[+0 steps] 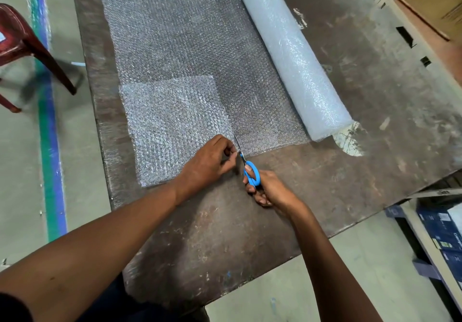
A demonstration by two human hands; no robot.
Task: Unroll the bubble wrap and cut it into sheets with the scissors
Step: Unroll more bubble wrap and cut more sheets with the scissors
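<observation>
cutting step, just starting a new cut. bubble wrap lies unrolled flat on the worktop, with the rest of the roll lying on its right edge. a smaller whiter patch sits on the near-left part of the wrap, probably cut sheets stacked there, can't confirm.

right hand grips the blue scissors, fingers curled through the handle loops. blades point away from the person and enter the wrap at its near edge, just right of the patch. left hand pinches the wrap edge right beside the blades, holding it taut.

next move, my read: run the blades straight up the wrap toward the far end, parallel to the roll, while the left hand keeps tension close to the cut. risk is the film bunching or the line wandering.

hard to make out:
- blades are thin and partly behind the left hand, can't tell how far apart they stand
- layer count in the white patch unclear
- far end of wrap and roll cut off at top of view
- whether any slit is already made, not visible
</observation>
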